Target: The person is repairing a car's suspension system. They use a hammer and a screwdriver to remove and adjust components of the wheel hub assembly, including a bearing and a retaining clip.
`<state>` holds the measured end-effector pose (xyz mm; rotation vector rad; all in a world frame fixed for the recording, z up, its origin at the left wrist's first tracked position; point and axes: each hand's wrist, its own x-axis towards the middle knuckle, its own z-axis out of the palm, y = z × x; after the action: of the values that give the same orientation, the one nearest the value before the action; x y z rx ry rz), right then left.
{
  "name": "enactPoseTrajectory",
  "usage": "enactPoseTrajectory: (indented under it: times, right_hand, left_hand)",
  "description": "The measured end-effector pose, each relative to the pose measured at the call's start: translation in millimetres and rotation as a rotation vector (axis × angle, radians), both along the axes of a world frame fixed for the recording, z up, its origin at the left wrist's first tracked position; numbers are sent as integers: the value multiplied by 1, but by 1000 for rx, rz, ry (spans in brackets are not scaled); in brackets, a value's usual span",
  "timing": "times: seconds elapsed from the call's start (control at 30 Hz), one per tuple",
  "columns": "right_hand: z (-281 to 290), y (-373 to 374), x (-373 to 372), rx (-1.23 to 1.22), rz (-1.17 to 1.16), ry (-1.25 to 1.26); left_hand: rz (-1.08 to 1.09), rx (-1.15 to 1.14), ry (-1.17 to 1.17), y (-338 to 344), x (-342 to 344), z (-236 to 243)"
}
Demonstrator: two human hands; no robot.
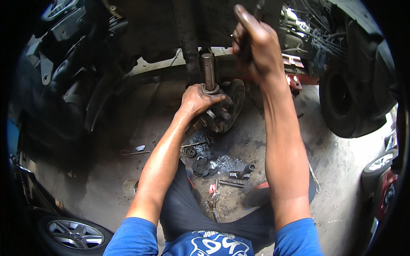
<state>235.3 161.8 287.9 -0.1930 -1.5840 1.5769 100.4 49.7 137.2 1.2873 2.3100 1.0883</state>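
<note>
Grease covers both hands. The left hand [198, 99] is closed around a collar at the foot of an upright metal tube [209, 70], which stands on a hub [224, 109] under a raised car. The right hand [254, 45] is raised above it, fisted tightly on a dark handle [259, 9]. Sockets [200, 164] and pliers [213, 194] are scattered on the concrete floor [337, 170] below.

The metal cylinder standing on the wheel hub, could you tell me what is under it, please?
Under the metal cylinder sits a ring-like collar on the wheel hub. The left hand grips there, covering the joint. The right hand is raised above, holding a tool handle.
</note>
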Motion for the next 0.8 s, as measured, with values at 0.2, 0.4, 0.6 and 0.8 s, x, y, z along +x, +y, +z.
enactPoseTrajectory:
  times: [0.2,0.4,0.6,0.8]
  right_hand:
    - [74,25,-116,80,60,211]
    - [6,26,-141,244,-190,-178]
    - [41,35,-123,127,-6,-101]
    - [9,12,-135,134,-175,-178]
  left_hand:
    - [59,16,-17,-2,1,-1]
    - [64,78,33,-2,-3,0]
    - [53,68,29,-1,-4,-4]
    - [-6,34,-60,1,-6,-4]
